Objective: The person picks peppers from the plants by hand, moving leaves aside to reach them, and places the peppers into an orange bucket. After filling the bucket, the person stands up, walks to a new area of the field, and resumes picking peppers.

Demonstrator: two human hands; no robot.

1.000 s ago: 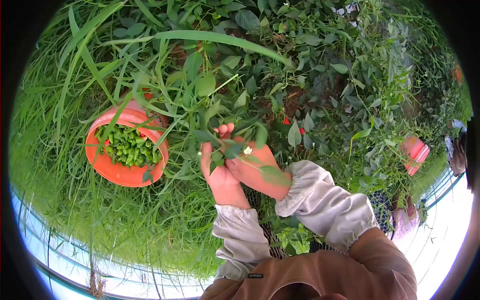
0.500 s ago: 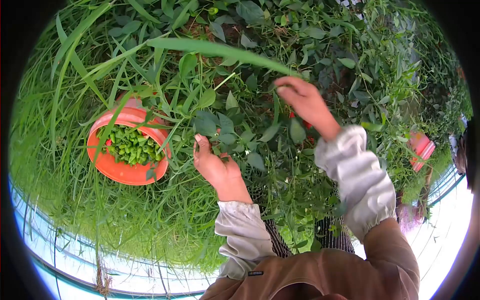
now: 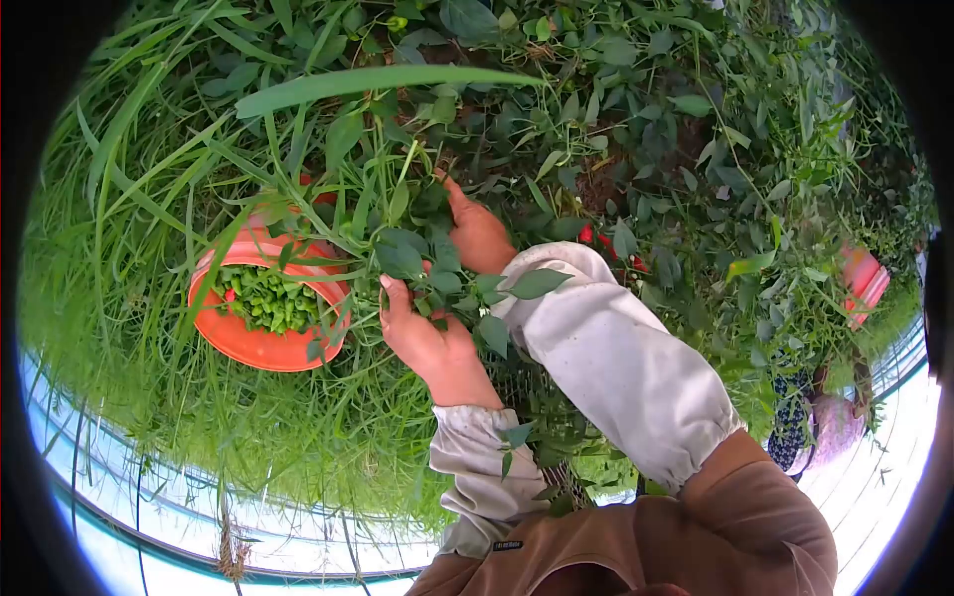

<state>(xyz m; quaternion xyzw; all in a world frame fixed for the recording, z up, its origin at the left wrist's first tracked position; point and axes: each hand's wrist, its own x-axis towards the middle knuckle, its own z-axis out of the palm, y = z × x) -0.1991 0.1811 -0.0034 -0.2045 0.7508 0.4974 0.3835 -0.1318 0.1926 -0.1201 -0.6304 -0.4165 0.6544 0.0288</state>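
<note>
"Since half a second ago, the right hand [image 3: 481,238] has come across from the right, and it is now near the left hand [image 3: 429,340], which stays almost in its place."

"How is the grip of each one?"

"On the left, the palm is turned up and one finger points upward; the others are partly covered, so I cannot tell if they pinch something. The right hand has its fingertips among foliage, so there also I cannot tell."

"And where are the dark green leaves [image 3: 400,254]?"

"Just beyond the left fingertips, and to the left of the right hand."

"What is farther out?"

"To the left, an orange bucket [image 3: 266,352] is tilted in the grass [image 3: 149,328], with green peppers [image 3: 276,303] and some red inside. On the other side, red peppers [image 3: 586,233] show beyond the pale right sleeve [image 3: 616,348]. Well apart, at far right, is a reddish container [image 3: 865,283]."
</note>
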